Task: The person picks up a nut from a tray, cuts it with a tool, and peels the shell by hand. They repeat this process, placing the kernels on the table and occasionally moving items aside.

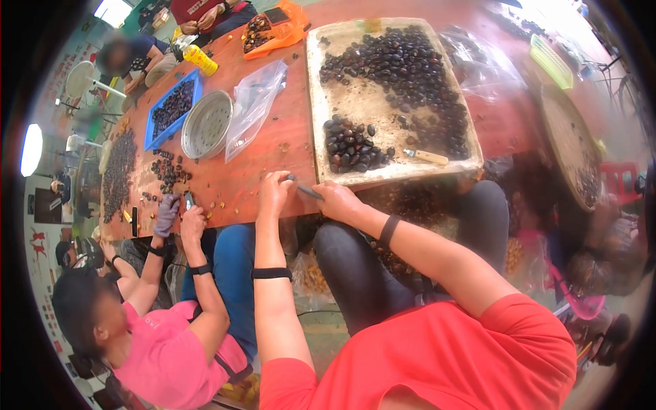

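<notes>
My right hand (338, 203) is closed around one end of a slim dark grey rod-like tool (309, 191) at the table's front edge. My left hand (275, 191) is closed too, its fingertips at the tool's other end; what they pinch, if anything, is too small to make out. Just beyond my right hand lies a large off-white tray (362, 179). Dark, glossy oval nuts or fruits (403, 61) spread over its far and right parts, and a smaller pile (352, 145) sits in its near left. Beside that pile rests a short tool with a wooden handle (430, 157).
On my left, a co-worker in pink (171, 355) works with one gloved hand (166, 215). Past them stand a blue tray (152, 140), a metal bowl (207, 126), a clear plastic bag (256, 102) and a yellow bottle (200, 60). A round woven tray (567, 137) is at right.
</notes>
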{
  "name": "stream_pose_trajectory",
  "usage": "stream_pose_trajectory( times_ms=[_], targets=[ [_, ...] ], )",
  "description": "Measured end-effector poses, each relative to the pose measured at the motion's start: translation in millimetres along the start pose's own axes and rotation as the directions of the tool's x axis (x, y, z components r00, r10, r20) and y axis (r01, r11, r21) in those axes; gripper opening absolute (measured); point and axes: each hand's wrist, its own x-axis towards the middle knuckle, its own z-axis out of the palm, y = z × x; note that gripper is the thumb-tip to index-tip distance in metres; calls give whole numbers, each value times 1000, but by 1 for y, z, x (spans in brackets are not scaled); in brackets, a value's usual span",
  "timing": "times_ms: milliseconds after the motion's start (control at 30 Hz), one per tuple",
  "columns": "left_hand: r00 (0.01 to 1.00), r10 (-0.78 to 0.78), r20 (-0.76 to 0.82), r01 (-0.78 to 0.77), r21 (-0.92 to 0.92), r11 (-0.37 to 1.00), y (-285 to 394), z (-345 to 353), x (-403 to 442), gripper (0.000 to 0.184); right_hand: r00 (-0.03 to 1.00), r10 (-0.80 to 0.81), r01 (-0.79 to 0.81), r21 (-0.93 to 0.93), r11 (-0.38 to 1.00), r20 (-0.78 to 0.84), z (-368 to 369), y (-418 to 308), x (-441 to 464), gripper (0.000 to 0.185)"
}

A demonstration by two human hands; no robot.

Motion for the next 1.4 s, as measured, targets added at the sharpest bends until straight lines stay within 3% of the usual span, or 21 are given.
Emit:
stream_pose_trajectory(
  times_ms=[100, 167, 267, 367, 433, 567, 633, 700, 733, 867, 933, 967, 1033, 1067, 1133, 1233, 1267, 1333, 1400],
  targets=[
    [1000, 14, 6, -14, -37, 999, -2, 7, 2, 26, 999, -23, 24, 10, 1000, -21, -14, 1, -11, 29],
    [999, 35, 22, -33, -83, 996, 15, 18, 17, 27, 999, 16, -18, 39, 999, 46, -32, 4, -25, 35],
    [991, 131, 26, -126, -139, 982, 69, 30, 32, 29, 998, 15, -11, 62, 998, -64, -58, 19, -53, 34],
    [978, 208, 28, -206, -69, 976, 117, 51, 68, 29, 992, 0, 7, 54, 999, -129, -96, 27, -80, 33],
    [943, 329, -58, -325, 66, 943, 121, 74, 104, 27, 985, -11, 18, 39, 999, -170, -119, 32, -93, 32],
    [922, 388, -4, -372, 281, 885, 119, 107, 160, 28, 982, 2, -2, 0, 1000, -190, -155, 49, -110, 34],
    [937, 349, 4, -337, 274, 901, 128, 116, 162, 28, 985, 31, -23, 48, 999, -167, -171, 54, -118, 36],
    [983, 75, 170, -135, 373, 918, 133, 121, 164, 30, 983, 22, -10, 67, 998, -182, -182, 65, -122, 37],
    [986, 52, 160, -118, 436, 892, 135, 123, 166, 36, 984, 25, -14, 66, 998, -175, -188, 69, -124, 37],
    [990, 21, 139, -80, 429, 900, 137, 133, 162, 30, 977, 3, 10, 63, 998, -213, -191, 81, -124, 36],
    [929, 365, -65, -301, 446, 843, 141, 144, 161, 27, 970, -4, 31, 106, 994, -242, -198, 67, -123, 36],
    [927, 370, -59, -305, 458, 835, 148, 150, 163, 27, 963, -16, 50, 120, 992, -269, -204, 60, -123, 36],
    [799, 598, 65, -578, 362, 732, 174, 166, 170, 36, 948, -42, 88, 135, 987, -315, -214, 57, -124, 36],
    [796, 601, 68, -580, 367, 727, 187, 181, 171, 36, 940, -41, 92, 138, 986, -338, -219, 57, -125, 36],
    [933, 359, -10, -355, 128, 926, 204, 216, 172, 45, 929, -42, 101, 143, 984, -367, -229, 56, -128, 36],
    [950, 298, -95, -271, 226, 936, 237, 243, 155, 49, 873, -22, 126, 182, 975, -487, -245, 58, -131, 37],
    [948, 306, -93, -279, 226, 933, 244, 249, 151, 49, 866, -21, 139, 200, 970, -500, -248, 58, -132, 37],
    [871, 481, -99, -442, 271, 855, 253, 259, 142, 50, 854, -17, 149, 214, 965, -519, -252, 59, -135, 38],
    [856, 512, -73, -474, 288, 832, 265, 259, 132, 48, 828, -36, 203, 239, 950, -559, -255, 58, -136, 39]
  ],
)
